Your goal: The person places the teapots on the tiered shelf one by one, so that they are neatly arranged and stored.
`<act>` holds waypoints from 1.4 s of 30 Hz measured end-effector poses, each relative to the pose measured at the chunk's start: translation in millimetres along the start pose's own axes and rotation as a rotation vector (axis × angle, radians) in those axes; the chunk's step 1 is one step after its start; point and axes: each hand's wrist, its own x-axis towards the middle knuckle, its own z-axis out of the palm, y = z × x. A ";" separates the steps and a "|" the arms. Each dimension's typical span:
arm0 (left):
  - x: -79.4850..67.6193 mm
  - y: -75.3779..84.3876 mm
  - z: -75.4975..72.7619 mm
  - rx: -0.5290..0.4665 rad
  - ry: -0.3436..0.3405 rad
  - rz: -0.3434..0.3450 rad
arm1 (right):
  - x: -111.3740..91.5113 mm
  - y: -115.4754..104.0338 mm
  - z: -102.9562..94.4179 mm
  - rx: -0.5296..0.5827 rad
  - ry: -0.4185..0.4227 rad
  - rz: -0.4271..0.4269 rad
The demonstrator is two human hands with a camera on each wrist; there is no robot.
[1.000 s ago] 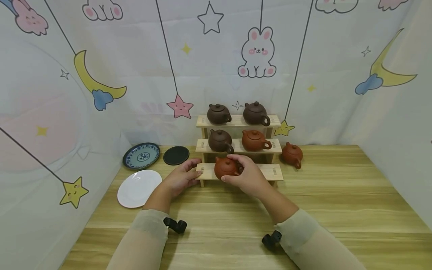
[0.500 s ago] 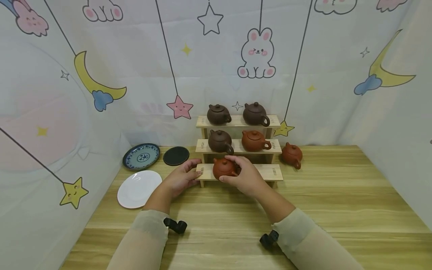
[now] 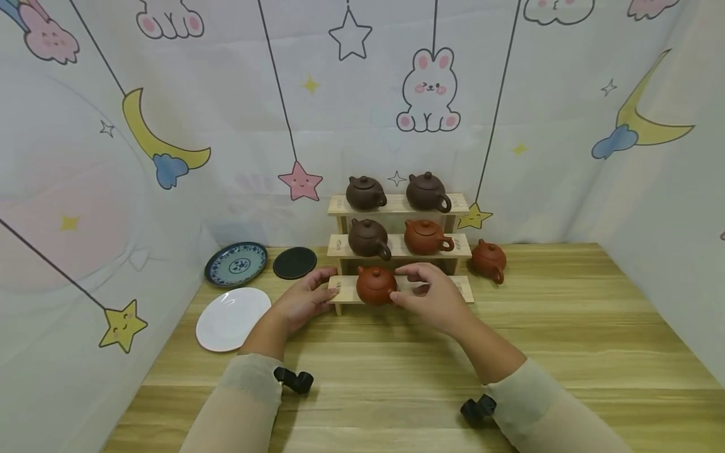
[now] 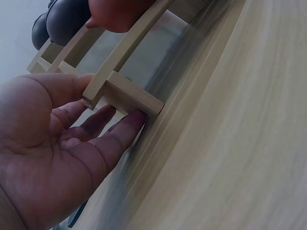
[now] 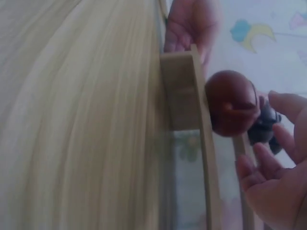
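A reddish-brown teapot (image 3: 376, 286) sits on the lowest tier of a three-tier wooden display stand (image 3: 347, 288). My right hand (image 3: 433, 297) is just to the right of this teapot, its fingers spread and loosely bent, with no grip on it. In the right wrist view, a gap shows between the fingers (image 5: 263, 163) and the teapot (image 5: 231, 103). At the stand's left end, my left hand (image 3: 303, 301) holds the lowest tier. In the left wrist view its thumb lies at the board's end and its fingertips (image 4: 134, 120) touch the leg beneath.
Dark teapots (image 3: 368, 238) and another reddish teapot (image 3: 426, 236) stand on the upper tiers. One more red teapot (image 3: 488, 260) is on the table, right of the stand. To the left lie a patterned plate (image 3: 236, 264), a black round plate (image 3: 294, 262) and a white plate (image 3: 233, 319).
My right hand has let go of the reddish teapot and drawn back to the right. The teapot moved slightly left earlier. My left hand stays at the stand's end.
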 end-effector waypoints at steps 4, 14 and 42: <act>0.5 -0.6 0.7 -0.005 -0.001 0.001 | -8.4 9.8 -17.7 -0.009 0.034 -0.030; -0.2 -1.0 0.4 -0.009 -0.003 0.008 | -30.2 44.2 -72.8 -0.119 0.117 0.055; -1.2 1.2 1.0 -0.017 0.006 -0.001 | 16.4 103.5 -141.6 -0.199 0.110 0.309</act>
